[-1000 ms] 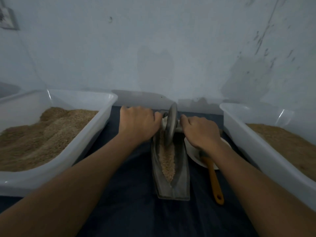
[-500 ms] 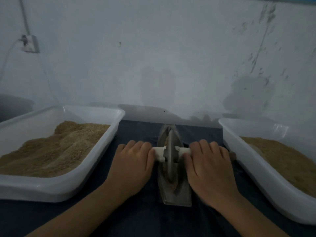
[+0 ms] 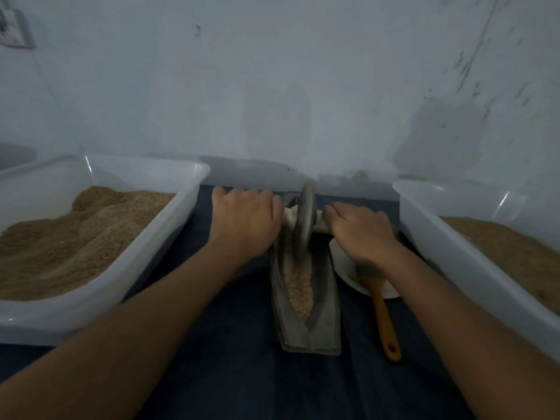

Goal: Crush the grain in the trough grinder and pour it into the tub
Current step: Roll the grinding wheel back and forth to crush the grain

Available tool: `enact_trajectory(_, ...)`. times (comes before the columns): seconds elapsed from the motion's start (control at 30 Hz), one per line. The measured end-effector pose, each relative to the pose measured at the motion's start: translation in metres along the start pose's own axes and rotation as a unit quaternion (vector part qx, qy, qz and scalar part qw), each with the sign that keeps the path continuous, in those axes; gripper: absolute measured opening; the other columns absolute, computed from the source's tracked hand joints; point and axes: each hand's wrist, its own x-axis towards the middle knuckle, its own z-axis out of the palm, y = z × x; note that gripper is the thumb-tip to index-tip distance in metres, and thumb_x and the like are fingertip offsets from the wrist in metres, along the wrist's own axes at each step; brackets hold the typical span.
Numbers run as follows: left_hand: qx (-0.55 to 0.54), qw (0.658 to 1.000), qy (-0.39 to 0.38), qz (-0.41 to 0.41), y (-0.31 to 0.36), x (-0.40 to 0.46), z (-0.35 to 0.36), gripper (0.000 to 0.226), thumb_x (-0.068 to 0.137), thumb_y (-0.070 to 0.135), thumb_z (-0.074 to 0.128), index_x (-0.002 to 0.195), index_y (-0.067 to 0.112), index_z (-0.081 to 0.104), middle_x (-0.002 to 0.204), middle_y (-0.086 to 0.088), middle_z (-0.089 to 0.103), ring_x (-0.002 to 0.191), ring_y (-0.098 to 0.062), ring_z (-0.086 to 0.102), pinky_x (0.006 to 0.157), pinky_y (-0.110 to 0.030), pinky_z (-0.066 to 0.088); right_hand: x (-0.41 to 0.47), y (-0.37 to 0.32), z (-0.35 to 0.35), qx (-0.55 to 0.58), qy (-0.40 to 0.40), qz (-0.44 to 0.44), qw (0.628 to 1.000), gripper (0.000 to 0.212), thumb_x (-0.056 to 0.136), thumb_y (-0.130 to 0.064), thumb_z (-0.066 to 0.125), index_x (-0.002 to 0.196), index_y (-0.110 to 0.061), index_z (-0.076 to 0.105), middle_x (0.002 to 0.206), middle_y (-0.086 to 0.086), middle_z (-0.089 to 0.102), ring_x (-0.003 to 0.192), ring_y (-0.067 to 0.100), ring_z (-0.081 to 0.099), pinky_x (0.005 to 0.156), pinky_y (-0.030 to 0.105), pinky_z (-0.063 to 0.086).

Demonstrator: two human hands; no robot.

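1. Trough grinder: a long grey metal trough was laid on the dark-covered tabletop, lengthwise from 6 to 12 o'clock, between the two tubs.
2. Grain: a pale strip was seen along the trough's groove, from the wheel down toward 6 o'clock.
3. Wheel: a grey disc was stood on edge in the groove at the 12 o'clock end, carried on a pale axle.
4. Left hand: it was laid over the axle at 9 o'clock of the wheel, its fingers curled down over it and held together.
5. Right hand: it was set likewise at 3 o'clock, fingers curled round the axle.
6. Left tub: a white tub at 9 o'clock was heaped with brown meal.
7. Right tub: another at 3 o'clock held similar material.
8. Brush: an orange-handled brush was lain partly on a white dish, just beside the trough.
9. Handling judgement: crushing was judged to be under way. Even downward pressure from both hands was advised, with the wheel kept upright and rolled the groove's full length, so that the grain near 6 o'clock would be reached and none thrown over the rim.
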Motion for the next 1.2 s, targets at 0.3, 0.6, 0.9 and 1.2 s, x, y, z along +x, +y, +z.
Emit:
enact_trajectory(0.3, -0.08, 0.996, 0.003, -0.04, 0.002, -0.029, -0.023, 0.039, 0.105, 0.038, 0.02, 0.074, 0.028, 0.042, 0.071, 0.008, 0.048, 0.066, -0.018, 0.038, 0.068, -0.038, 0.027, -0.036, -0.009, 0.003, -0.022, 0.123, -0.036, 0.992, 0.039, 0.1, -0.053, 0.012, 0.078, -0.033, 0.037, 0.078, -0.012, 0.04, 0.077, 0.016, 0.04, 0.074, 0.04, 0.025)
enact_trajectory(0.6, -0.115, 0.993, 0.026, 0.018, -0.002, -0.085, -0.067, 0.026, 0.107, 0.037, 0.03, 0.094, 0.029, 0.051, 0.088, 0.009, 0.048, 0.078, -0.017, 0.044, 0.077, -0.041, 0.036, -0.112, -0.015, 0.001, -0.016, 0.188, -0.088, 0.978, 0.023, 0.108, -0.048, 0.025, 0.113, -0.04, 0.046, 0.098, -0.02, 0.036, 0.09, 0.009, 0.037, 0.083, 0.034, 0.031)
enact_trajectory(0.9, -0.075, 0.997, -0.018, 0.002, -0.007, -0.038, -0.028, 0.033, 0.103, 0.035, 0.021, 0.078, 0.026, 0.041, 0.071, 0.007, 0.048, 0.06, -0.02, 0.039, 0.06, -0.036, 0.027, -0.047, -0.016, 0.001, -0.056, 0.151, -0.052, 0.986, 0.038, 0.105, -0.051, 0.014, 0.081, -0.034, 0.038, 0.075, -0.013, 0.037, 0.072, 0.015, 0.039, 0.072, 0.038, 0.03)
enact_trajectory(1.2, 0.064, 0.994, -0.075, 0.053, -0.002, 0.019, -0.001, 0.026, 0.096, 0.015, 0.043, 0.072, 0.021, 0.038, 0.065, 0.003, 0.035, 0.058, -0.017, 0.039, 0.057, -0.029, 0.027, 0.02, 0.002, 0.0, -0.035, 0.052, -0.025, 0.998, 0.052, 0.11, -0.044, 0.016, 0.079, -0.024, 0.052, 0.073, -0.005, 0.054, 0.071, 0.025, 0.055, 0.063, 0.038, 0.035)
